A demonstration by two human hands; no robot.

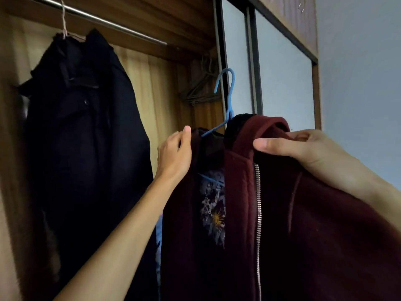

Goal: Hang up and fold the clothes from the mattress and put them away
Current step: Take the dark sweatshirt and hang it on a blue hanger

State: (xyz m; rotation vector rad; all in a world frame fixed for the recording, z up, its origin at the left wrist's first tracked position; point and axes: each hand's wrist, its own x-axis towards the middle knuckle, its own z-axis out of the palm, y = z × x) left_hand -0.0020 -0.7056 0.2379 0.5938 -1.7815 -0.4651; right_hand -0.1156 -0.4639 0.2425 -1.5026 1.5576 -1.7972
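At the open wardrobe, a person holds up a maroon hoodie (pixel 303 224) on a blue hanger (pixel 230 112), below the rail (pixel 104 20). The left hand (pixel 173 153) grips the garment's shoulder beside the hanger's arm and the right hand (pixel 303 148) pinches the hood's edge. Both hands grasp cloth, not the hook. The hoodie hangs in the air just right of a dark coat (pixel 86 127) on the rail, its zip open over a printed shirt (pixel 213 213). The hook is not yet on the rail. A clean hang likely means keeping both shoulders seated and raising the hook above the rail — then lowering it into the gap right of the coat.
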